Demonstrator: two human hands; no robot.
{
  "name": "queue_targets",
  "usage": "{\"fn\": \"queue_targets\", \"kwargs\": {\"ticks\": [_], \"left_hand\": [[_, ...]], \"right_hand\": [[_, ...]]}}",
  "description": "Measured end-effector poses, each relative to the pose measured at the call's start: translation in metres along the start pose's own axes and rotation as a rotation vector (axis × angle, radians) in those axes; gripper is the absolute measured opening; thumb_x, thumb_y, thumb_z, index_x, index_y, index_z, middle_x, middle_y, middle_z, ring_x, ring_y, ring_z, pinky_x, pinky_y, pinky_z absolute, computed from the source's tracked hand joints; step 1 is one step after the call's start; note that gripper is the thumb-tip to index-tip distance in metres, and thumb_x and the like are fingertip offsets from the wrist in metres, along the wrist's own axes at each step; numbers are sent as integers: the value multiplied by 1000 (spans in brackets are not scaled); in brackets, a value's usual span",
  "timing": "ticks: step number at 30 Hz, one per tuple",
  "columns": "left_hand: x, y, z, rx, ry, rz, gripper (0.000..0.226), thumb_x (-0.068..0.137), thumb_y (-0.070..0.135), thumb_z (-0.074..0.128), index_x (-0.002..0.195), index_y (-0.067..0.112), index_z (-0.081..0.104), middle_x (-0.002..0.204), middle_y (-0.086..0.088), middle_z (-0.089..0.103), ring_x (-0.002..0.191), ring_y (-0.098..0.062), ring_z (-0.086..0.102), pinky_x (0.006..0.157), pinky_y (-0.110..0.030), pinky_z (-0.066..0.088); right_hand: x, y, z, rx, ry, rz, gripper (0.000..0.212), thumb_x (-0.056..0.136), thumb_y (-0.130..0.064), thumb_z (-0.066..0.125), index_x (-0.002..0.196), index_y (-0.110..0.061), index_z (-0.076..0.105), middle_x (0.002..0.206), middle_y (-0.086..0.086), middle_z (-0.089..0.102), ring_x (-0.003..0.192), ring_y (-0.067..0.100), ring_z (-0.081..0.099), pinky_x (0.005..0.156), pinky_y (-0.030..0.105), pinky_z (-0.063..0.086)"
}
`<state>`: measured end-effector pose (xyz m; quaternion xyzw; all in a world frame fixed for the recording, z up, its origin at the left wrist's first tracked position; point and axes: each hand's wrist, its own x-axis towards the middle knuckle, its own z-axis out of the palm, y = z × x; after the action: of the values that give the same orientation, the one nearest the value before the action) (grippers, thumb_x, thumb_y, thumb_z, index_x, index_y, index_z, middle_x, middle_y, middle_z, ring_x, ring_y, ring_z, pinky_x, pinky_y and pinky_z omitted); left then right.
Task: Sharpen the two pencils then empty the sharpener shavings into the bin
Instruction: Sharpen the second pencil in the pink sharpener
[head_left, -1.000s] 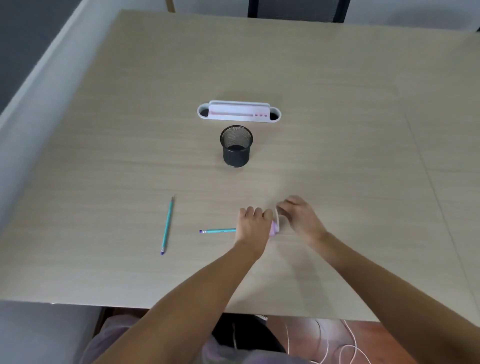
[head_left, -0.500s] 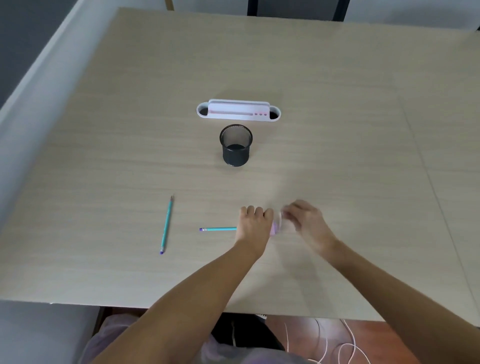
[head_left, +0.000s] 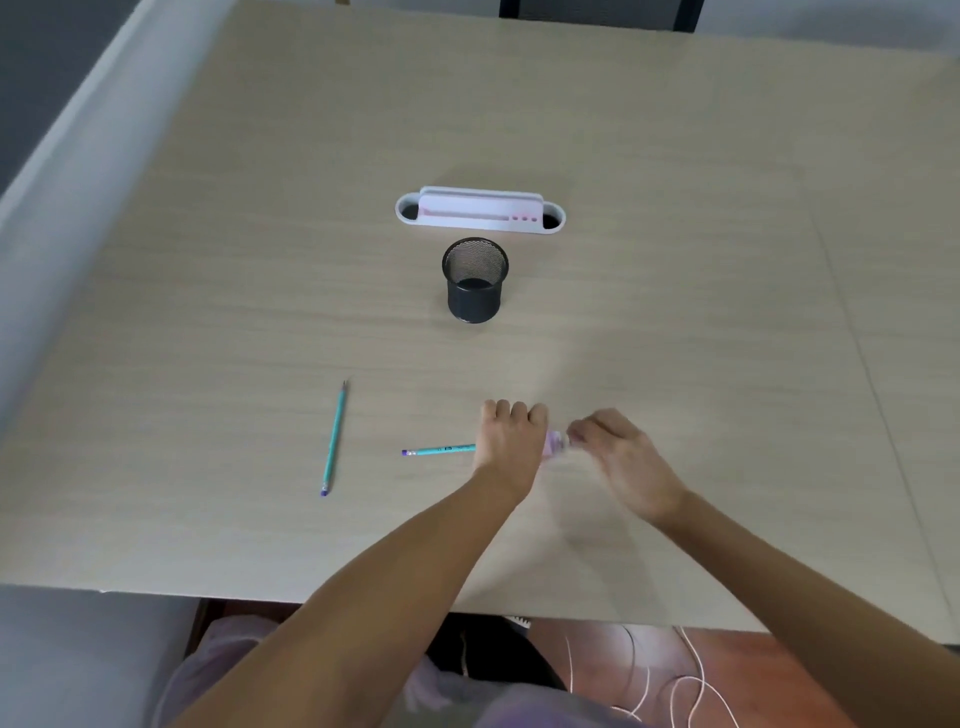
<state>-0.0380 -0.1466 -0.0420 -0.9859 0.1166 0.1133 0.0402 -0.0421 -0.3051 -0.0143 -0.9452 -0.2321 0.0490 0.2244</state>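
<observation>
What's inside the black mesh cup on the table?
Looking down into the black mesh cup, only its dark bottom shows; no pencils stick out. Small bits like shavings can't be made out, and the near wall hides part of the floor.

Both forearms reach forward, hands nearly meeting. The left hand (head_left: 511, 441) is fisted, knuckles up. The right hand (head_left: 618, 452) is blurred, fingers curled.

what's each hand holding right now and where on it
The left hand grips a teal pencil near its tip end. The right hand is at the small pink sharpener; its grip is blurred.
</observation>
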Motion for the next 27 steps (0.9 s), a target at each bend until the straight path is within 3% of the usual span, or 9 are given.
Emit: {"fn": "queue_targets", "kwargs": {"ticks": [4,6,9,12,15,20,23,25,27], "left_hand": [[0,1,2,-2,0,1,36,75,16,67,104,17,46,95,-1,61,88,-23,55,80,-33,36],[-1,-1,0,6,-24,10,39,74,15,68,107,17,47,97,-1,60,90,-24,55,81,-34,36],[-4,2,1,20,-36,33,40,72,12,68,106,16,46,97,-2,59,90,-25,53,82,-34,36],[-3,1,-1,29,-14,21,39,73,10,66,105,15,44,97,-2,59,89,-25,53,81,-33,35],[-5,0,-1,23,-33,30,43,71,10,68,107,15,45,98,-3,58,91,-25,54,82,-33,36],[-2,1,1,-11,-12,23,37,76,14,67,106,16,47,97,-3,60,91,-25,55,81,-34,36],[-2,2,-1,-37,-37,1,30,79,16,64,105,18,48,96,-1,61,90,-25,54,80,-34,36],[-2,2,-1,-24,-35,3,35,75,14,66,104,17,47,95,0,60,88,-24,53,80,-33,36],[-3,1,-1,2,-52,27,47,67,9,72,106,15,45,95,-1,58,88,-24,53,79,-32,36]], "right_hand": [[42,13,16,-12,23,94,11,73,10,70,72,0,66,68,16,59,65,30,58,58,40,52],[42,16,31,-5,12,107,14,65,15,71,66,3,64,63,17,57,59,30,57,54,36,49],[6,0,50,-15,-74,153,21,61,21,71,64,1,64,64,17,60,60,26,59,60,27,36],[-32,-8,50,38,13,122,18,71,13,72,66,-3,64,65,12,57,59,30,57,62,29,37],[-45,-8,29,109,38,78,8,84,-1,57,82,-5,64,78,9,55,71,23,55,68,22,40],[30,3,5,-27,110,46,12,72,7,72,66,-1,66,65,14,59,62,30,58,63,23,36],[32,-3,24,-115,9,-9,15,61,4,70,51,-3,61,53,12,56,51,28,58,54,21,38],[0,-8,44,-84,-29,69,24,53,13,80,55,-6,64,57,10,59,52,28,58,53,26,45],[-30,-10,52,24,-26,127,20,65,12,78,67,-4,66,68,10,59,60,29,57,62,23,41]]}}
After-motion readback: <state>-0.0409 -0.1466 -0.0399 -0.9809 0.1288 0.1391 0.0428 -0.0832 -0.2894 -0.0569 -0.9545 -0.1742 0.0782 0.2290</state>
